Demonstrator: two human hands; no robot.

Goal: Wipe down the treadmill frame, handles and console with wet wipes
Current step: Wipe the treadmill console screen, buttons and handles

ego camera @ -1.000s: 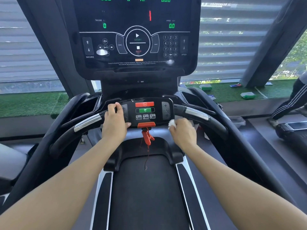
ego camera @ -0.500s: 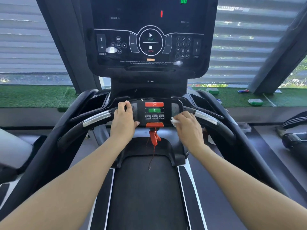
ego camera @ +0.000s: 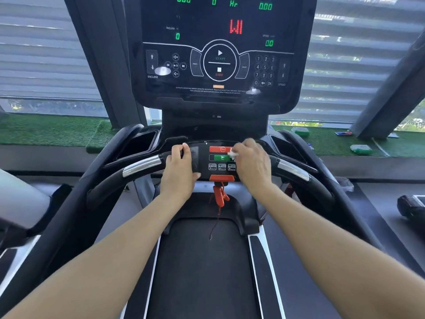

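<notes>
A black treadmill fills the view, its big console (ego camera: 218, 54) lit with green and red digits. Below it sits a small control panel (ego camera: 220, 166) with a red button, a green button and speed keys. My left hand (ego camera: 179, 171) grips the panel's left end, where the left handle (ego camera: 140, 166) joins it. My right hand (ego camera: 250, 164) holds a small white wet wipe (ego camera: 232, 154) and presses it on the panel's right side, beside the red and green buttons. The right handle (ego camera: 292, 170) is bare.
A red safety clip (ego camera: 219, 196) with a cord hangs under the panel over the black belt (ego camera: 202, 272). Green turf ledges (ego camera: 46, 132) run along the shuttered window, with green packets (ego camera: 360, 149) at the right. Another machine (ego camera: 411, 206) stands at the far right.
My right hand with the wipe has moved up and left, from the panel's lower right edge onto its face near the coloured buttons. The left hand has kept its grip. The head camera has shifted.
</notes>
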